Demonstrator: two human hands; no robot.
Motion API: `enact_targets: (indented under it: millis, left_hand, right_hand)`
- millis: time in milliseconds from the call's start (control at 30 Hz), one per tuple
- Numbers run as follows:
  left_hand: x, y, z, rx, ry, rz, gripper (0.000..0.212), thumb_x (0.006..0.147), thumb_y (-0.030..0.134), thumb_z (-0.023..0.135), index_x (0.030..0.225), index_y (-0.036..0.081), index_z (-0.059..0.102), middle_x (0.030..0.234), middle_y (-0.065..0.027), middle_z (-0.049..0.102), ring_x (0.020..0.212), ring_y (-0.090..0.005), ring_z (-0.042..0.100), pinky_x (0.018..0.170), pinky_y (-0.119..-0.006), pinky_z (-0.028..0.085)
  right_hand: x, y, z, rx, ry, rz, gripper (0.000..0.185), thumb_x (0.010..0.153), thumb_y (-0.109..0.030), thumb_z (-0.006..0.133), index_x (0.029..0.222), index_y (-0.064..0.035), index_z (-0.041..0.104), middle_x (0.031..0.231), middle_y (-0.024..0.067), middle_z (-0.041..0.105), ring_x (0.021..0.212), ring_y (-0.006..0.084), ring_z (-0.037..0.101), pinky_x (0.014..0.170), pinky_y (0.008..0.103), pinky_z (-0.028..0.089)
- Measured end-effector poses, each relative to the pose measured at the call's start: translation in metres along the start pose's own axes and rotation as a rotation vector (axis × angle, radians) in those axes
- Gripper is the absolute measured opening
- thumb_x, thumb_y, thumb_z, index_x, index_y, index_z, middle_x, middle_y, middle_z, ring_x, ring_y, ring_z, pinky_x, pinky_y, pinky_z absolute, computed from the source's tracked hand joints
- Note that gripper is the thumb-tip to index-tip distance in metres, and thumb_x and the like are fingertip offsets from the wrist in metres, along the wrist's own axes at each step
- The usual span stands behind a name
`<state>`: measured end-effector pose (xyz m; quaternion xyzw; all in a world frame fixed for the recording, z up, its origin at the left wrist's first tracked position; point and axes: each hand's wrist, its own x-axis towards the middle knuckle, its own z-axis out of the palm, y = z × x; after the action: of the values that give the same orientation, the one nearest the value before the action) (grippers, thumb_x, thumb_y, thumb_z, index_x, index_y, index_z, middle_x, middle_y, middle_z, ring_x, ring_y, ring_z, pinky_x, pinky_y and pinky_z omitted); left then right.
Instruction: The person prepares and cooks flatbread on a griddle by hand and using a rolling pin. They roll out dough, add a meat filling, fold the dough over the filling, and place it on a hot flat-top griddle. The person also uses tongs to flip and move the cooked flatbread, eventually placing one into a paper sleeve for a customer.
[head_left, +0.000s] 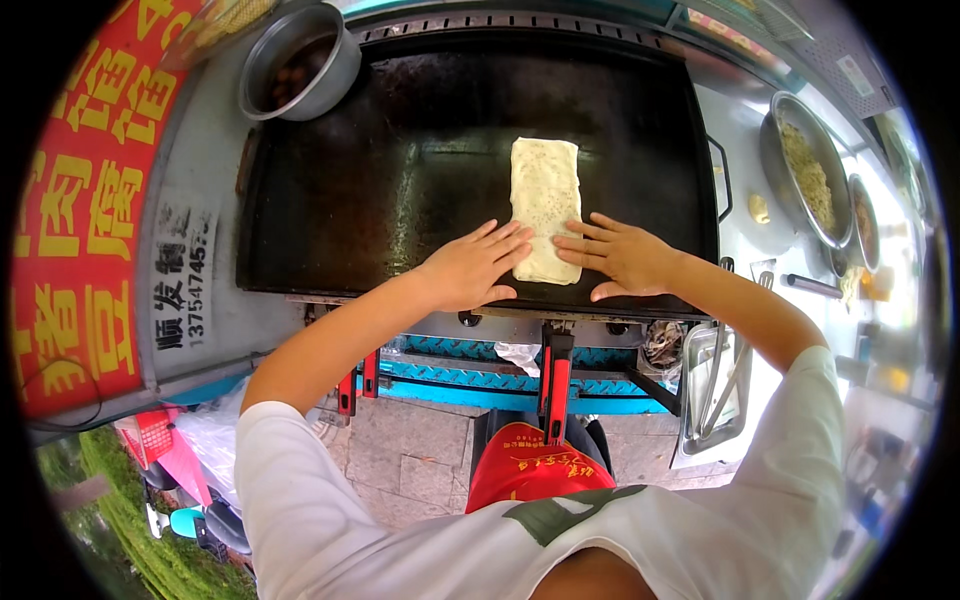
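A long rectangular flatbread of pale, raw-looking dough (546, 187) lies on the black griddle (337, 210), right of its middle and close to the front edge. Small specks dot its top. My left hand (476, 262) rests with its fingertips on the dough's near left edge. From the right, my right hand (619, 255) lays its fingertips over the near right edge. Both palms face down, fingers spread, and neither hand grips the dough.
A metal pot (300, 64) with dark liquid and round pieces sits at the griddle's far left corner. On the right counter are a steel bowl of shredded filling (810, 172), a small dough lump (759, 208) and a metal tray (716, 390) with long tools. A handle (721, 176) juts from the griddle's right side.
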<state>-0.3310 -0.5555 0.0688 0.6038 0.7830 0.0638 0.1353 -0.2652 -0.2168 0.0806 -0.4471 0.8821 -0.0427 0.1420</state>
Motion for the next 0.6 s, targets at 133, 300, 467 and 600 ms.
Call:
enact_targets:
  millis: [133,300,467,600]
  left_hand:
    - [-0.009,0.019,0.005,-0.079,0.013,-0.007,0.07,0.108,0.047,0.057,0.16,0.002,0.045,0.173,-0.0175,0.034,0.162,-0.0351,0.027,0.133,-0.052,0.021]
    - [-0.024,0.028,0.005,-0.08,0.004,-0.073,0.065,0.107,0.048,0.057,0.154,0.003,0.053,0.169,-0.0176,0.04,0.159,-0.0363,0.032,0.131,-0.052,0.026]
    - [0.009,0.045,-0.025,-0.119,0.026,-0.067,0.053,0.105,0.042,0.062,0.141,0.002,0.064,0.158,-0.0195,0.052,0.151,-0.0389,0.043,0.128,-0.052,0.031]
    - [-0.009,0.065,-0.054,-0.151,0.109,-0.081,0.043,0.104,0.03,0.062,0.135,0.001,0.067,0.152,-0.0203,0.058,0.146,-0.0411,0.048,0.126,-0.055,0.031]
  right_hand:
    - [0.001,-0.017,-0.001,0.014,0.024,-0.008,0.08,0.107,-0.068,0.037,0.163,-0.0114,0.045,0.176,0.0058,0.033,0.165,0.0289,0.022,0.135,0.0513,0.015]
    - [0.007,-0.029,0.008,0.053,0.032,-0.036,0.074,0.108,-0.065,0.04,0.158,-0.0114,0.051,0.173,0.0084,0.037,0.164,0.0302,0.025,0.134,0.0523,0.019]
    - [-0.017,-0.043,0.006,0.07,0.128,0.031,0.076,0.106,-0.064,0.047,0.154,-0.0057,0.054,0.17,0.0167,0.041,0.16,0.0352,0.032,0.131,0.0522,0.024]
    - [0.005,-0.089,-0.02,0.243,0.489,0.1,0.07,0.103,-0.051,0.062,0.155,-0.0036,0.053,0.166,0.0183,0.045,0.156,0.0367,0.038,0.129,0.051,0.028]
